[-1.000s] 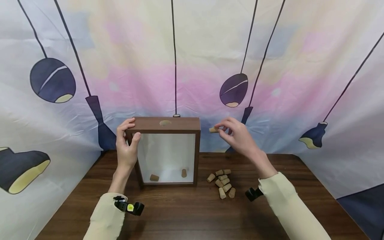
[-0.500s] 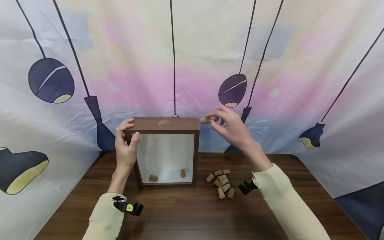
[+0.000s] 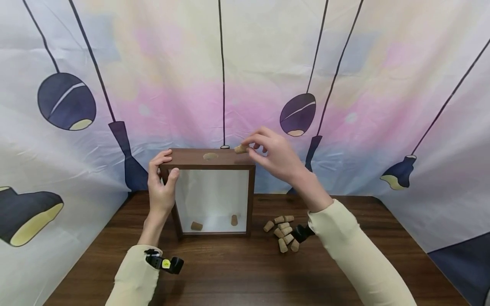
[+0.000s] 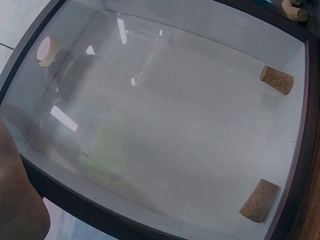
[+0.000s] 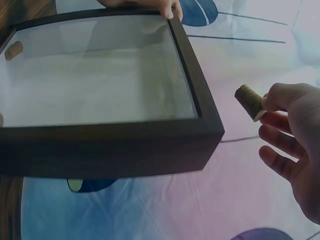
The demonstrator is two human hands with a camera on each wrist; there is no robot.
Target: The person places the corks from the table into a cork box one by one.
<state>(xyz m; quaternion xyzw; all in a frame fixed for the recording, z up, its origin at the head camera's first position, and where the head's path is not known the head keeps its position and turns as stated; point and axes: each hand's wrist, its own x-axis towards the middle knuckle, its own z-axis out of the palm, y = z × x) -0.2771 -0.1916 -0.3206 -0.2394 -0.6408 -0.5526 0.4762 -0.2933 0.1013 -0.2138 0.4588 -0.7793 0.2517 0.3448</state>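
Right hand (image 3: 276, 155) has carried its cork (image 3: 240, 148) leftward, now above the frame's top right corner.
Thumb and fingertips pinch that cork, near the top hole (image 3: 210, 156). Left hand (image 3: 161, 180) grips the upright wooden shadow-box frame (image 3: 212, 161) at its left corner on the table (image 3: 237, 272).

Two corks (image 3: 214, 223) lie inside the frame box (image 3: 212, 161), with loose corks (image 3: 284, 233) on the table (image 3: 237, 272) to its right.
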